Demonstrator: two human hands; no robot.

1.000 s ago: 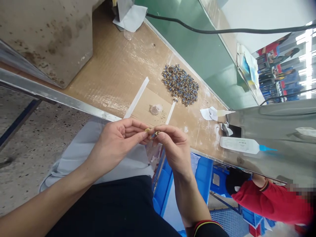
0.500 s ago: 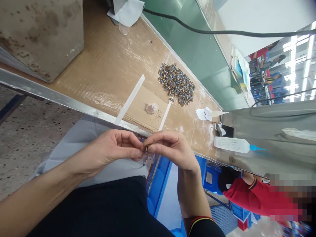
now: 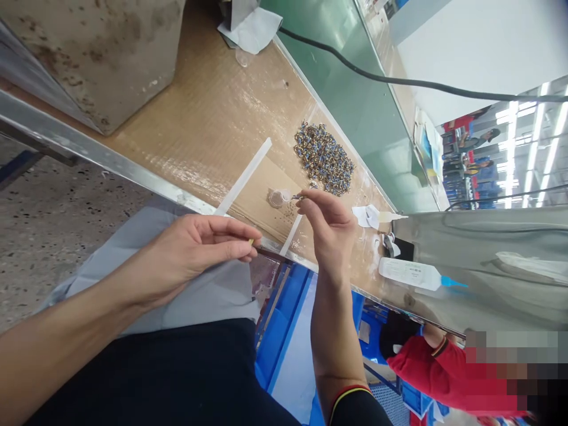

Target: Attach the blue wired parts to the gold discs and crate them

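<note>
Over the table's front edge, my left hand [image 3: 206, 245] is closed in a pinch on a small brass-coloured part [image 3: 251, 241], mostly hidden by the fingertips. My right hand [image 3: 332, 231] reaches over the cardboard, its thumb and forefinger pinching a small dark metal piece [image 3: 296, 197]; its exact kind is too small to tell. Just left of those fingertips sits a small clear plastic cup [image 3: 278, 198], with tiny brownish bits [image 3: 290, 212] scattered beside it. Behind my right hand lies a heap of small brass and blue metal parts [image 3: 326, 158].
White tape strips [image 3: 246, 174] border the cardboard sheet [image 3: 248, 207]. A stained bin [image 3: 97, 53] stands at left. Rightward lie a white bottle with a blue nozzle [image 3: 410, 273] and white paper [image 3: 366, 216]. A black cable [image 3: 355, 71] crosses above. A co-worker in a red shirt [image 3: 444, 367] sits at right.
My hands have parted. The right moved up and away over the cardboard beside the cup; the left stays near the table edge with the brass-coloured part. The camera view has shifted slightly.
</note>
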